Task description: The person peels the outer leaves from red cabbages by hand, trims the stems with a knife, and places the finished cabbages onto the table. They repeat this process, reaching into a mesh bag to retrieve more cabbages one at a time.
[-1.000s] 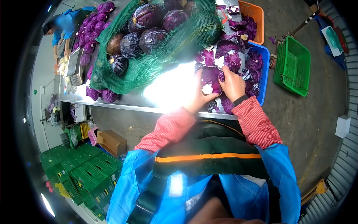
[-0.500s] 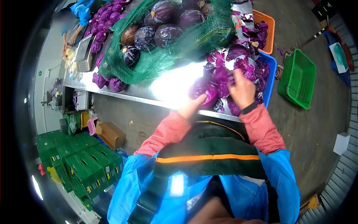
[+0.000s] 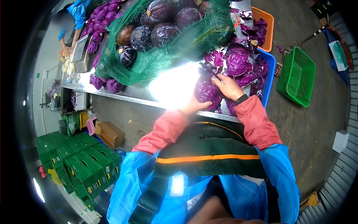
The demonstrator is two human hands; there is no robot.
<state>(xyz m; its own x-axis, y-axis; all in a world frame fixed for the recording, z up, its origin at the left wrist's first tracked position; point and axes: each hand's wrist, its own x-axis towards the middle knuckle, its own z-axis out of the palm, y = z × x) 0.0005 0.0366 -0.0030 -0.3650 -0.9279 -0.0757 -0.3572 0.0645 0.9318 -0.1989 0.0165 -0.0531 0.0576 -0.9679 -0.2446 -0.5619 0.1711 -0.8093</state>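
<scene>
A purple cabbage (image 3: 206,90) sits at the near edge of the metal table, with my left hand (image 3: 192,105) gripping it from the left and below. In my right hand (image 3: 229,88) is a dark, slim knife-like tool (image 3: 207,69), held against the upper right of the cabbage; its tip is hard to make out. Loose purple cabbage leaves (image 3: 238,61) lie heaped just beyond and to the right of my right hand. Glare whitens the tabletop beside my left hand.
A green mesh sack (image 3: 130,72) of dark cabbages (image 3: 164,34) spreads across the table. Trimmed cabbages (image 3: 113,85) lie to its left, near a scale (image 3: 81,54) and another person's hands (image 3: 66,51). Blue (image 3: 271,71), orange (image 3: 269,26) and green (image 3: 297,76) crates stand right.
My right hand has moved left onto the cabbage, and the dark tool now shows clearly. A leaf that was by my right hand has come away. My left hand still holds the cabbage.
</scene>
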